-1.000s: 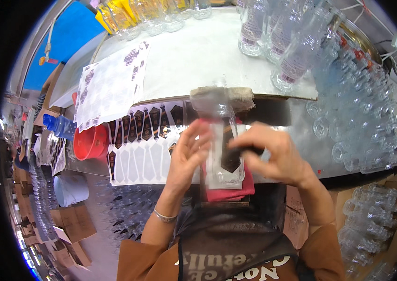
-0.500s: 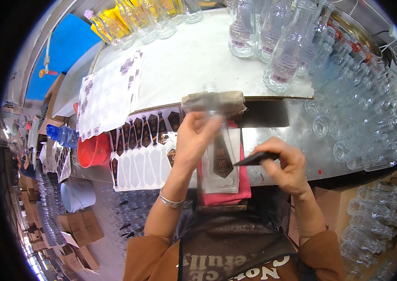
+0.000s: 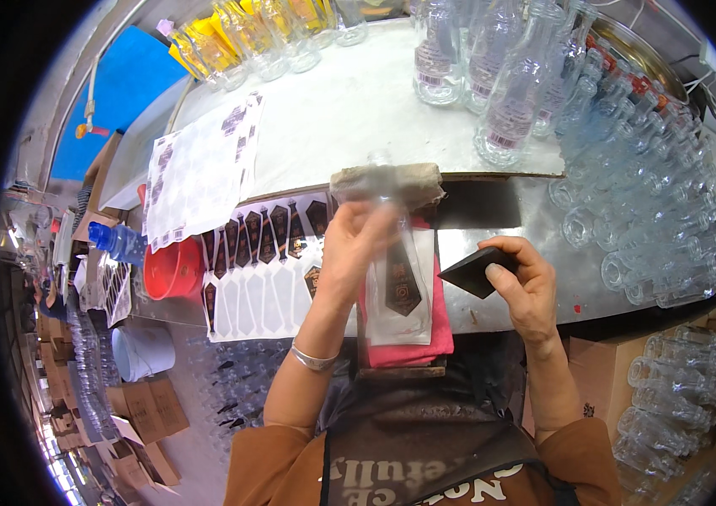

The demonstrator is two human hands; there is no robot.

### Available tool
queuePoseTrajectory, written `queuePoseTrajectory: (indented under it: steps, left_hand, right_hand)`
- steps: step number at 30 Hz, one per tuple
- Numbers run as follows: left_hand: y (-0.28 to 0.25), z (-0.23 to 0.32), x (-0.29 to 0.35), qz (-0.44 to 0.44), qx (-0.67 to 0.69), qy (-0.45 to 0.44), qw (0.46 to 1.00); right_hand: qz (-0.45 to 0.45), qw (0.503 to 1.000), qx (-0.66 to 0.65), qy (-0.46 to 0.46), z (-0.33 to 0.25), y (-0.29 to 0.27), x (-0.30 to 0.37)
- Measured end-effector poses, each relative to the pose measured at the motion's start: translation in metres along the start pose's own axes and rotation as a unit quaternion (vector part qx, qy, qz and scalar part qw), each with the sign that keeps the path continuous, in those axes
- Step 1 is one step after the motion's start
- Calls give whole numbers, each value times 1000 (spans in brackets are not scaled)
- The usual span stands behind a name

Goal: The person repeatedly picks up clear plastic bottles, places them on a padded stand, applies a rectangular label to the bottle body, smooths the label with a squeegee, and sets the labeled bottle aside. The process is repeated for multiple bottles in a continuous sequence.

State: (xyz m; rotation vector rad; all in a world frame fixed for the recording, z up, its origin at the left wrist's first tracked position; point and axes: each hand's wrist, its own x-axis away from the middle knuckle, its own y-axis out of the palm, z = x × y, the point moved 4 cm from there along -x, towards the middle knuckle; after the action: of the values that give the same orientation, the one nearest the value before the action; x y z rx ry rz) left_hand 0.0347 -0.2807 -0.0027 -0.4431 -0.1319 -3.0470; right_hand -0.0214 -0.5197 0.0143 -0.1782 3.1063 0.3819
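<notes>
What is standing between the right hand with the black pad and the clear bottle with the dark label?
Nothing visible. The right hand holds the black pad just beside the clear bottle, with only bare metal table between them. The left hand grips the bottle from its other side.

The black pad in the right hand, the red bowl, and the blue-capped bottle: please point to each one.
black pad (image 3: 474, 271), head view, its flat top face
red bowl (image 3: 170, 268), head view, its inner wall
blue-capped bottle (image 3: 120, 243), head view, its body
</notes>
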Motion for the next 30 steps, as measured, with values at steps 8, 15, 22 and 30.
queuePoseTrajectory:
  steps: [8,15,22,30]
  left_hand:
    - [-4,-14,-1,-13,87,-29,996]
    - [3,-21,3,-37,114,8,993]
    - [0,-21,3,-15,92,2,996]
    - [3,2,-5,-13,-50,-15,999]
  right_hand:
    - [-9,999,48,-4,2,18,-39]
    - [-2,968,232,-100,-13,46,-90]
    - [-5,951,275,-139,-20,54,-91]
    - [37,960,231,-155,-21,47,-88]
